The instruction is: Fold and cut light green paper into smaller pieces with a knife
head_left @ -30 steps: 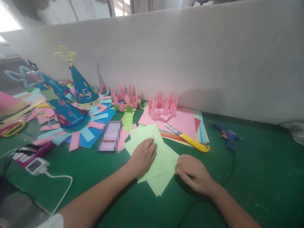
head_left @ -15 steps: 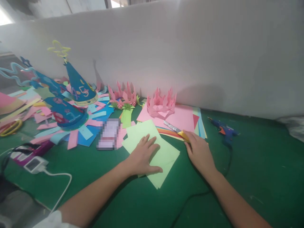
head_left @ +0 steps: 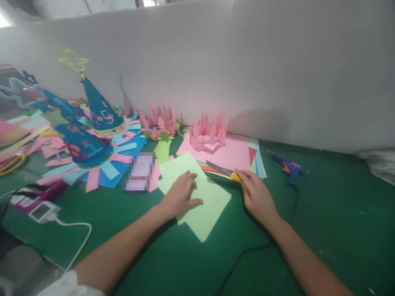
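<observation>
My left hand [head_left: 180,197] lies flat on light green paper sheets [head_left: 206,205] on the green table, fingers spread. My right hand [head_left: 256,195] is closed around the yellow handle of a utility knife [head_left: 219,169], whose blade sticks out to the left and is lifted off the stack of coloured paper [head_left: 234,154]. A pink paper crown [head_left: 206,133] sits on that stack just behind the knife.
A blue glue gun [head_left: 288,168] lies to the right, its black cord running toward me. Another pink crown [head_left: 157,123], blue party hats [head_left: 101,109], paper strips, a blurred phone [head_left: 139,172] and a white charger [head_left: 43,210] fill the left. A white wall [head_left: 247,61] bounds the back.
My right hand left the green paper, reached back to the knife and closed on its handle, then lifted it slightly. My left hand stayed on the paper and shifted a little.
</observation>
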A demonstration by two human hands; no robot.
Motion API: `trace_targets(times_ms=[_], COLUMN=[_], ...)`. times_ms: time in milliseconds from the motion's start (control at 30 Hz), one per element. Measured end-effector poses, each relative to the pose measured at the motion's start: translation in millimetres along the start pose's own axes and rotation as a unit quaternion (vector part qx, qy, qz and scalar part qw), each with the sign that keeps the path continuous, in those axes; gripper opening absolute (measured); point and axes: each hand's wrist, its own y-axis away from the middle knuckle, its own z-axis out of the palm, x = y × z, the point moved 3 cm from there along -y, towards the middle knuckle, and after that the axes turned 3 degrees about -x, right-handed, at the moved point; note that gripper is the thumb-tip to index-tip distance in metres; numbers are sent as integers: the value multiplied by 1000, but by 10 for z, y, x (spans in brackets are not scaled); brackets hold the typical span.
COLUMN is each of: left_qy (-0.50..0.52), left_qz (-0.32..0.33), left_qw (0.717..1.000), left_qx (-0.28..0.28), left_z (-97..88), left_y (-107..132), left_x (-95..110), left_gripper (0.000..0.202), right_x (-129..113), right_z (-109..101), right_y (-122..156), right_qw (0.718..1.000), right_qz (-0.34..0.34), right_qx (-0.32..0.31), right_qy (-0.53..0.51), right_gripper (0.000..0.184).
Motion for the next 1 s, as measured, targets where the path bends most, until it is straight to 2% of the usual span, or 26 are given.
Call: trace_targets(times_ms=[167,333,500,600,700,800,867,1000], left_qy=[-42,-32,-43,-50,-24,-23,-23,-21], left_qz=[54,130,131,125,130,116,108,98], left_qw=[998,991,990,990,991,991,990,989], left_qx=[2,13,36,33,-12,-71,-90,-109], left_z=[-106,-172,-170,-177,-171,-138,-120,-111], left_y=[-47,-76,-77,-43,24,93,116,93], left_x=[-106,-221,-217,-107,47,143,161,132], left_gripper=[10,22,23,23,28,63,71,75], right_x=[-79,-247,-299,-228,-99,25,58,51], right_z=[-28,-141,-204,-197,-191,-191,-182,-151], right_y=[52,159,258,266,252,248,250,245], right_qw=[987,966,953,962,983,995,996,995], right_qz=[-119,-178,-196,-187,-128,-31,-4,-14], right_qx=[-78,-164,-207,-169,-82,-6,9,-1], right_qy=[-68,-94,-105,-108,-104,-92,-92,-98], right_gripper=[52,48,49,46,45,43,41,40])
